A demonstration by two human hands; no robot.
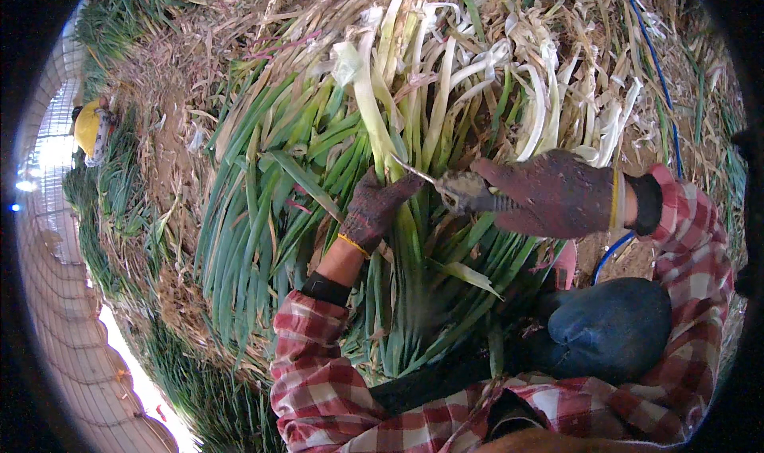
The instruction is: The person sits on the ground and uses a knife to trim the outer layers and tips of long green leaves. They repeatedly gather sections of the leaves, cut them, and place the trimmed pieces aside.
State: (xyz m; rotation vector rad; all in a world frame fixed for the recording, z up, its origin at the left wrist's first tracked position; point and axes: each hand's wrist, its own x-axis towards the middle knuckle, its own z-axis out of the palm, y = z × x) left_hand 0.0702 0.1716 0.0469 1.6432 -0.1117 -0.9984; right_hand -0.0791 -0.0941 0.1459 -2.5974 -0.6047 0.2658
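Leek (371, 111) sits in the left hand (380, 208), thumb pointing right.

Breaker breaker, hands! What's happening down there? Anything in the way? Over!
Left hand gripping a green onion. Right hand holding a tool, thin metal tip right by that onion. Loose onions crowding close around. Over.

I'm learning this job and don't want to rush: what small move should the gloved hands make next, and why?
Probably guide the thin metal tip of the tool along the pale green stalk toward the loose-looking pale skin at its far end. The left hand grips the stalk, the right hand holds the tool, and the tip sits by the stalk, near the left hand.
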